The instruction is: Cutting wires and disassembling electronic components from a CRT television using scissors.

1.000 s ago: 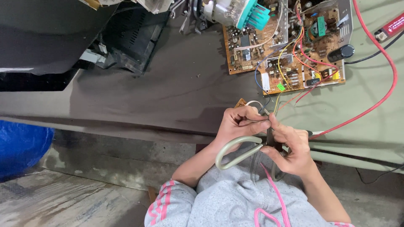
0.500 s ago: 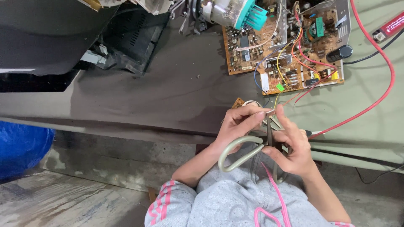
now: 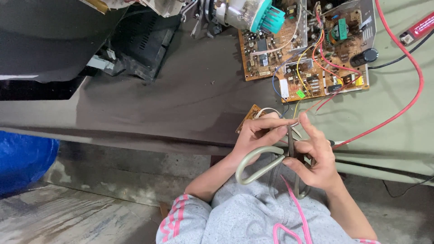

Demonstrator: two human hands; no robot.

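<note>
My left hand (image 3: 257,135) pinches thin wires just in front of a small brown circuit board (image 3: 250,118) at the bench edge. My right hand (image 3: 312,156) grips a pair of scissors (image 3: 260,165) with large grey-green loop handles; the blades point up between my two hands, at the wires. Both hands meet close together above my lap. The blade tips are mostly hidden by my fingers.
A large brown circuit board (image 3: 307,54) with coloured wires lies on the bench (image 3: 190,104) beyond my hands. A red cable (image 3: 407,99) loops at the right. A dark television casing (image 3: 58,40) sits at the far left, a blue plastic sheet (image 3: 22,158) below on the floor.
My hands and the scissors have shifted slightly; the right fingers have spread a little and the left fingers now pinch the wires closer to the blades.
</note>
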